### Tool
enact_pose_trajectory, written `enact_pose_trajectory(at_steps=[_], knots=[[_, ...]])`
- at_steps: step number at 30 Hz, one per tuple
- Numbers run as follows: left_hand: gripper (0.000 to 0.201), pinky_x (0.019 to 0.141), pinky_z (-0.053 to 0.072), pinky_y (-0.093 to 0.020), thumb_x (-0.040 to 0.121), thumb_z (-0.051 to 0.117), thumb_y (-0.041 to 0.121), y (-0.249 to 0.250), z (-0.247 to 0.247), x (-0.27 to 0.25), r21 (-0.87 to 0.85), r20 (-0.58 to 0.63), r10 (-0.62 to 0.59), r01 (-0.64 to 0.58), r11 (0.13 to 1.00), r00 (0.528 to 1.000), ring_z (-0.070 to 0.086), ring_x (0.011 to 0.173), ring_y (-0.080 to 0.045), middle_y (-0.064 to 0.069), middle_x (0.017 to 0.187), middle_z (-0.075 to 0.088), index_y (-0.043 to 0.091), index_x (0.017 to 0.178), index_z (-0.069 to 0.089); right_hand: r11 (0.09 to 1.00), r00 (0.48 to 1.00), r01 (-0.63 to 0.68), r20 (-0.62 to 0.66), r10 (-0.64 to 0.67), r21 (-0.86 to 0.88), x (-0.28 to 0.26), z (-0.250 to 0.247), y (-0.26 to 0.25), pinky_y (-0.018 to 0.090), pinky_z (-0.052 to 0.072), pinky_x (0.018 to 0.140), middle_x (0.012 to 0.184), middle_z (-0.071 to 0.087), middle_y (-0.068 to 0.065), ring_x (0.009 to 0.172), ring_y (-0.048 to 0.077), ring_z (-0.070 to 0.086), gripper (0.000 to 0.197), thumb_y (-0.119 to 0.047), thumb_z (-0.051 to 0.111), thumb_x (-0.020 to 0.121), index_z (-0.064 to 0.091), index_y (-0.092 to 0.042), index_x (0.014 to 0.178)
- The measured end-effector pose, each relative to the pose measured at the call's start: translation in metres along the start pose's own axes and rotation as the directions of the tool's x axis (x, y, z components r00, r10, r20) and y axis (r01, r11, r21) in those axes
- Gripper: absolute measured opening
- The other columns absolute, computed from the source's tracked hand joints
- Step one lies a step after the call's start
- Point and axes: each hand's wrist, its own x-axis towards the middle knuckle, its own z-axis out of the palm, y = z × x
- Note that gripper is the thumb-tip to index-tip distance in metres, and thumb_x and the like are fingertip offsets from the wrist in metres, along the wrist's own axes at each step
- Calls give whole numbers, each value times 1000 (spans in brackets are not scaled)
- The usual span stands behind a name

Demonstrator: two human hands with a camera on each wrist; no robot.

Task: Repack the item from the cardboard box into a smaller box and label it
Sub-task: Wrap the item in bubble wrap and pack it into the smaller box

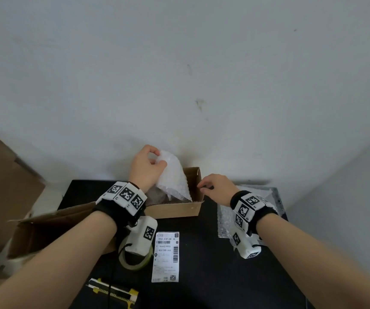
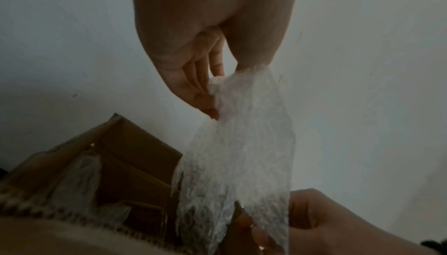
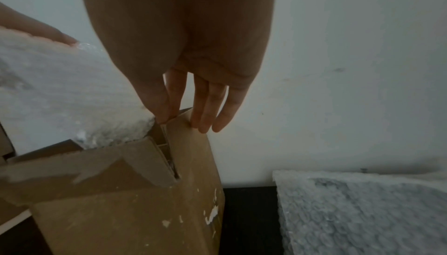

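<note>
My left hand [image 1: 156, 160] pinches the top of a white bubble wrap sheet [image 1: 175, 181] and holds it up over the small open cardboard box [image 1: 175, 209] at the table's back. The wrap's lower end hangs inside the box. In the left wrist view the left hand's fingertips [image 2: 212, 110] pinch the bubble wrap [image 2: 241, 163] above the box [image 2: 135, 144]. My right hand [image 1: 203, 187] grips the box's right wall at its top edge. In the right wrist view the right hand [image 3: 179, 119] pinches that edge of the box [image 3: 145, 201] between thumb and fingers. The box's contents are dim.
A white shipping label [image 1: 166, 256] lies on the black table [image 1: 213, 275], with a tape roll [image 1: 132, 262] to its left and a yellow utility knife [image 1: 112, 291] near the front. A larger open carton [image 1: 56, 226] stands at the left. Another bubble wrap sheet [image 1: 268, 192] lies at the right.
</note>
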Motion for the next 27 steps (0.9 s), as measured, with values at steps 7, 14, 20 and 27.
enact_pose_trajectory(at_steps=[7, 14, 20, 27], knots=[[20, 43, 40, -16, 82, 59, 0, 6, 0, 4, -90, 2, -73, 73, 993, 997, 52, 48, -11, -4, 62, 54, 19, 84, 54, 999, 998, 36, -48, -34, 41, 1, -2, 16, 35, 39, 105, 130, 54, 2, 117, 17, 51, 20, -18, 57, 90, 71, -18, 104], [26, 46, 33, -27, 83, 52, -1, -8, 17, 3, 212, 105, -85, 62, 975, 991, 39, 48, -17, -4, 59, 45, 16, 100, 42, 992, 999, 17, -51, -11, 122, 1, 2, 31, 35, 34, 109, 142, 44, -1, 127, 17, 45, 17, -18, 58, 89, 70, -21, 101], [13, 72, 49, -30, 91, 50, 12, -11, 49, -5, 419, 157, -47, -23, 907, 986, 59, 81, -20, -4, 90, 59, 20, 98, 56, 989, 998, 33, -56, -25, 143, -1, 5, 42, 33, 38, 105, 140, 47, 1, 123, 16, 48, 17, -18, 59, 88, 71, -21, 100], [46, 94, 40, -25, 90, 51, 9, -12, 69, -15, 547, 211, -22, -99, 831, 977, 50, 117, -24, -8, 140, 38, 12, 135, 43, 990, 996, 67, -62, -60, 125, -2, 4, 45, 32, 35, 107, 143, 42, 0, 129, 16, 43, 19, -17, 58, 90, 69, -19, 105]])
